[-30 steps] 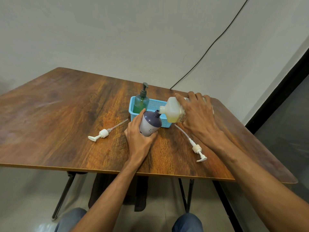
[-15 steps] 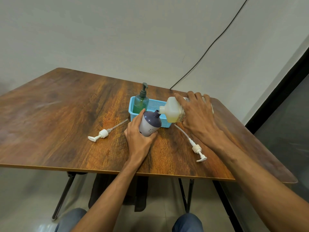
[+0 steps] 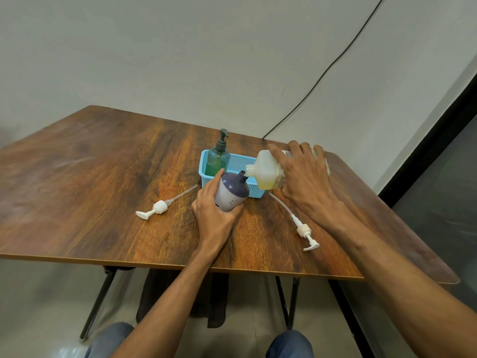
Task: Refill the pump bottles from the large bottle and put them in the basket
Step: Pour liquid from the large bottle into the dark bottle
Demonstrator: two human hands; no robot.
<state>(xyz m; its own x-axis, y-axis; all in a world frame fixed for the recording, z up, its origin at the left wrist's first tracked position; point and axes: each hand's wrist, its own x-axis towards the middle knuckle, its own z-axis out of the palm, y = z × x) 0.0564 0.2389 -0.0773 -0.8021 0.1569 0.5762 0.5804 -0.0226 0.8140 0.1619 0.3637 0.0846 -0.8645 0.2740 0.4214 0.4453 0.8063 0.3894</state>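
1. The basket (image 3: pixel 254 192) stands on the table (image 3: pixel 90 177), towards its far edge and right of its middle.
2. A pump bottle (image 3: pixel 218 157) stands upright in the left end of the basket.
3. Just before the basket, the left hand (image 3: pixel 215 218) holds a second bottle (image 3: pixel 232 193), tilted towards the right.
4. Above the right part of the basket, the right hand (image 3: pixel 304 177) holds the large bottle (image 3: pixel 265 171) on its side, its mouth touching the neck of the second bottle.
5. One loose pump (image 3: pixel 157 209) lies on the table left of the left hand.
6. Another loose pump (image 3: pixel 303 229) lies right of the left hand, before the basket.
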